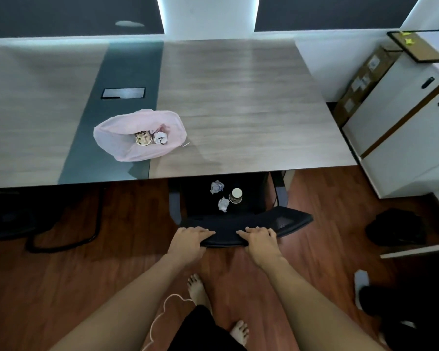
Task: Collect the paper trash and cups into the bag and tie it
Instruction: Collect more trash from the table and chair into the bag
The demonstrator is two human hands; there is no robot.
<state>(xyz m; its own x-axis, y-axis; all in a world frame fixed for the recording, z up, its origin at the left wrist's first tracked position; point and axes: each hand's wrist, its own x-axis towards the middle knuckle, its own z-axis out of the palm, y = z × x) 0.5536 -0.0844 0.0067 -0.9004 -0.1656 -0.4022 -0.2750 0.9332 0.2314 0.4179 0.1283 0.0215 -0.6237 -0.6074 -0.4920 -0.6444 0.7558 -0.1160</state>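
You've got both hands on the chair back [284, 219], at 6 o'clock of the table [238, 97] edge. Your left hand [190, 240] grips its top rim w/ fingers curled over the front. Your right hand [260, 240] grips the same rim at 3 o'clock of the left, w/ a bare stretch of rim btwn them.

At 12 o'clock from your hands, on the chair seat [251, 198], lie the far paper ball [217, 186] and the near paper ball [223, 204] at 6 o'clock of it. The seat cup [236, 195] stands upright at 3 o'clock of both, close by; can't tell if it touches them.

The pink bag [117, 138] lies on the table at 10 o'clock from the chair, across the dark strip [122, 72], mouth open toward you. Inside it are the bag cup [143, 138] and, at its 3 o'clock, the bag paper ball [161, 138], right beside it.

A white cabinet [395, 127] stands at 3 o'clock of the table. Your bare feet [197, 287] are on the wood floor [86, 262] at 6 o'clock.
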